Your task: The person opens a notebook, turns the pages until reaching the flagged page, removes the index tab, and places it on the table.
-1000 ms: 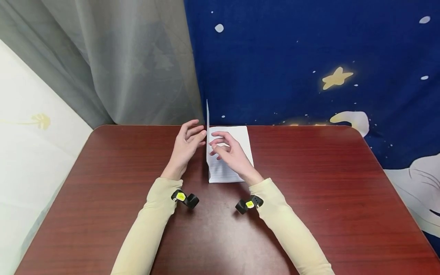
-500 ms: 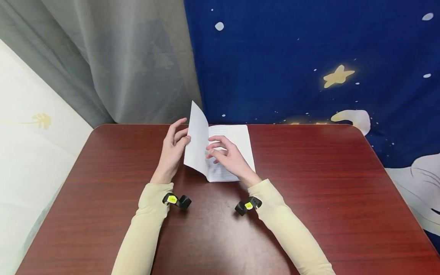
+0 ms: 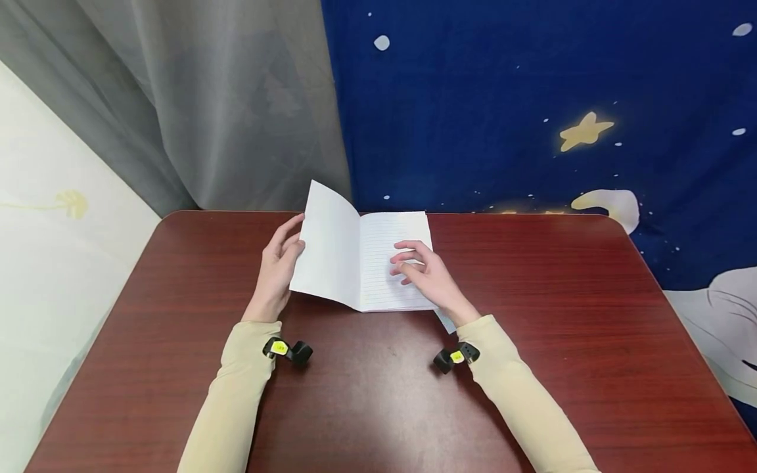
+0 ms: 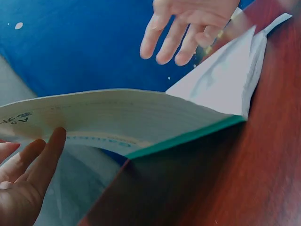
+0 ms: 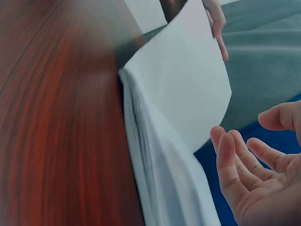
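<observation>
While your left hand [image 3: 273, 272] props the notebook's [image 3: 387, 259] raised cover [image 3: 326, 253] on straight fingers, your right hand [image 3: 427, 276] hovers over the lined page — fingers loosely spread.

Lined notebook [image 3: 390, 269] open on table, green-edged cover [image 3: 325, 253] lifted at left, tilted.

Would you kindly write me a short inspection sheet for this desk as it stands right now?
Surface: reddish-brown wooden table, glossy.
Job's things: lined notebook open; its cover raised on the left.
Clutter: nothing seen.
Hands: left hand touches the cover's outer edge with straight fingers; right hand rests on the lined page, fingers relaxed.
Cables: nothing seen.
Surroundings: grey curtain, blue starry cloth behind.
</observation>
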The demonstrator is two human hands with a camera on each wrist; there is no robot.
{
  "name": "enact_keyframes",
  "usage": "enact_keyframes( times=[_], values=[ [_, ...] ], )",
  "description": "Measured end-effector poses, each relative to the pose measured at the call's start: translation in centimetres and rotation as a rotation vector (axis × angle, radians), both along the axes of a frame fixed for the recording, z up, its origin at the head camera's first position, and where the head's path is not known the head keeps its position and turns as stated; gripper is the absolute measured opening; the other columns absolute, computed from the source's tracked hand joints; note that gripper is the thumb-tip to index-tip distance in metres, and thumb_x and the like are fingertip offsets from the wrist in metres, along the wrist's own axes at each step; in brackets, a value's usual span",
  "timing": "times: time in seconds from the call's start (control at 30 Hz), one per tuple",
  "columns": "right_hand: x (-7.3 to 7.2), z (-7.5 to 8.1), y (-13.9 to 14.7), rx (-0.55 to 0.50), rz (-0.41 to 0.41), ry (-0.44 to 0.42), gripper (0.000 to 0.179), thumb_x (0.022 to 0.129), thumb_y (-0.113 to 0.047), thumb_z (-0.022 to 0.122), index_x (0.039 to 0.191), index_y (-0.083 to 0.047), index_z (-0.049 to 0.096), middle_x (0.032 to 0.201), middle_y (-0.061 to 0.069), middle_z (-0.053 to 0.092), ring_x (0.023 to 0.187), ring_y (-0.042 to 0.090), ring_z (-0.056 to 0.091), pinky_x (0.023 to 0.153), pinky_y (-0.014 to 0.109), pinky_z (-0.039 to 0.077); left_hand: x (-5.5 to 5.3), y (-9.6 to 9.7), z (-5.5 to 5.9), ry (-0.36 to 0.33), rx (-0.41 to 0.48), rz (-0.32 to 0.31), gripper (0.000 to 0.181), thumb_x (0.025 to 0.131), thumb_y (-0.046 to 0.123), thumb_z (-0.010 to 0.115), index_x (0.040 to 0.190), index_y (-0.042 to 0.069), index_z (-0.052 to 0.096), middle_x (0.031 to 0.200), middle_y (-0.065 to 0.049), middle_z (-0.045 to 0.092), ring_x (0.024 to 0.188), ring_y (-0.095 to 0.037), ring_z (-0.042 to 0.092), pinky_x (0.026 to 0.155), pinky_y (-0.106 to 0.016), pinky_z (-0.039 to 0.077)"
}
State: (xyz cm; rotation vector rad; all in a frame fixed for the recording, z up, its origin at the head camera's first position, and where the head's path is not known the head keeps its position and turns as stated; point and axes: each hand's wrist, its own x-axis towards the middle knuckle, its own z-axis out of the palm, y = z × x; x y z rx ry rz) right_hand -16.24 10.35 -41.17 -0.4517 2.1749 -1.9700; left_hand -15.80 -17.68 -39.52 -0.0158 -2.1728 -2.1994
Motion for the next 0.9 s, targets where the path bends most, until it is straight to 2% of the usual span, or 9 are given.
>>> enact_keyframes(
  times=[0.13,0.23,0.3,0.43,0.5,0.63,0.73,0.8,0.9],
  values=[
    [0.0,-0.5,1.5,0.048,-0.028,-0.006,0.039,0.093,0.003,0.053,0.132,0.007,0.047,0.112,0.029,0.060,0.095,0.041,0.064,0.073,0.043,0.053,0.2,-0.4,-0.5,-0.027,-0.018,0.009,0.047,0.103,0.010,0.039,0.148,0.023,0.041,0.136,-0.013,0.050,0.123,-0.020,0.044,0.093,-0.035,0.036],
    [0.0,-0.7,2.6,0.100,-0.053,0.008,0.040,0.092,0.003,0.053,0.131,0.006,0.048,0.113,0.027,0.061,0.097,0.038,0.063,0.074,0.041,0.052,0.4,-0.9,-0.9,-0.038,-0.018,0.007,0.047,0.103,0.011,0.039,0.148,0.023,0.039,0.131,-0.012,0.053,0.111,-0.018,0.051,0.079,-0.027,0.045],
    [0.0,-0.8,3.3,0.149,-0.077,0.040,0.038,0.092,0.003,0.055,0.130,0.005,0.050,0.113,0.025,0.062,0.100,0.036,0.062,0.079,0.042,0.050,0.5,-1.2,-1.2,-0.049,0.002,0.004,0.047,0.103,0.011,0.040,0.148,0.022,0.039,0.127,-0.012,0.055,0.100,-0.017,0.056,0.069,-0.024,0.049],
    [-0.3,-1.2,4.6,0.264,-0.118,0.099,0.038,0.090,0.002,0.061,0.127,0.002,0.055,0.112,0.020,0.063,0.104,0.031,0.058,0.083,0.043,0.046,0.7,-2.0,-1.8,-0.070,0.065,-0.017,0.047,0.103,0.010,0.040,0.150,0.020,0.036,0.123,-0.010,0.056,0.089,-0.013,0.061,0.064,-0.023,0.051],
    [-0.3,-1.3,5.1,0.330,-0.125,0.122,0.041,0.088,0.002,0.064,0.128,0.000,0.056,0.115,0.018,0.062,0.106,0.030,0.056,0.082,0.043,0.047,0.8,-2.3,-2.2,-0.082,0.084,-0.024,0.047,0.104,0.010,0.039,0.150,0.019,0.035,0.122,-0.009,0.055,0.088,-0.013,0.061,0.065,-0.023,0.051],
    [-0.5,-1.3,5.7,0.472,-0.080,0.136,0.049,0.085,-0.003,0.069,0.132,-0.002,0.055,0.123,0.017,0.056,0.106,0.031,0.051,0.081,0.041,0.047,0.9,-2.8,-2.8,-0.106,0.103,-0.033,0.048,0.104,0.011,0.039,0.151,0.018,0.033,0.121,-0.007,0.055,0.095,-0.013,0.059,0.071,-0.023,0.051],
    [-0.5,-1.4,6.2,0.561,-0.016,0.122,0.056,0.084,-0.009,0.073,0.136,-0.004,0.053,0.128,0.018,0.050,0.106,0.031,0.050,0.082,0.041,0.048,0.8,-3.3,-3.3,-0.131,0.161,-0.053,0.049,0.104,0.009,0.040,0.152,0.017,0.031,0.117,-0.004,0.058,0.092,-0.011,0.061,0.070,-0.023,0.052],
    [-0.6,-1.5,6.3,0.592,0.014,0.113,0.059,0.083,-0.011,0.075,0.137,-0.005,0.052,0.130,0.018,0.048,0.107,0.031,0.049,0.082,0.041,0.049,0.7,-3.7,-3.6,-0.152,0.212,-0.078,0.050,0.104,0.007,0.040,0.152,0.016,0.028,0.112,-0.004,0.061,0.079,-0.010,0.064,0.063,-0.023,0.052],
    [-0.7,-1.6,6.5,0.602,0.029,0.109,0.061,0.082,-0.012,0.076,0.138,-0.004,0.051,0.131,0.018,0.046,0.107,0.031,0.049,0.082,0.041,0.050,0.6,-4.2,-4.0,-0.179,0.213,-0.105,0.052,0.104,0.006,0.039,0.154,0.016,0.025,0.110,-0.004,0.063,0.059,-0.009,0.060,0.051,-0.020,0.048]
  ],
)
